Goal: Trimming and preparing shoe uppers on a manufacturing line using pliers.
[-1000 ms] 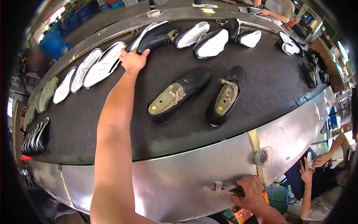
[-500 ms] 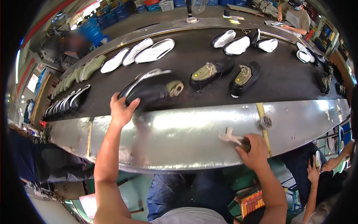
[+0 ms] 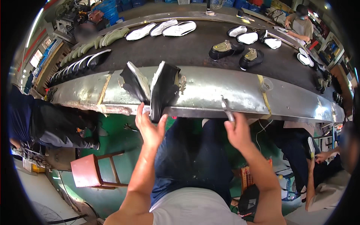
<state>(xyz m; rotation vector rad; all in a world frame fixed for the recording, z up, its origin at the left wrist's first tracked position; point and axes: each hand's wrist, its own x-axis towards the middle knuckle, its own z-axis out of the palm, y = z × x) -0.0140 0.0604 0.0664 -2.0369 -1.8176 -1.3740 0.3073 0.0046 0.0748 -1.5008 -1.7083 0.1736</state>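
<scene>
My left hand (image 3: pixel 149 125) grips the pointed end of a black shoe (image 3: pixel 163 90) between thumb and fingers. This shoe stands tilted on the bench's metal edge, its white sole turned to the left. A second black shoe (image 3: pixel 135 80) leans beside it, white sole facing the first; their lower ends meet near my fingertips. Olive lining shows at the first shoe's opening. My right hand (image 3: pixel 237 131) is closed around metal pincers (image 3: pixel 226 106), which point up over the bench's front edge. Some blur hides the details of their jaws.
On the dark bench top (image 3: pixel 150 52) lie white-soled shoes (image 3: pixel 179 28), olive uppers (image 3: pixel 114 36), a row of black shoes (image 3: pixel 80 63) and two black-and-olive shoes (image 3: pixel 251 58). A small clear cup (image 3: pixel 266 85) stands right. A stool (image 3: pixel 88 170) is at lower left. People work nearby.
My left hand has brought the black shoes from the dark top toward me, onto the metal edge, and turned them upright. My right hand has moved left with the pincers. The view has shifted downward.
</scene>
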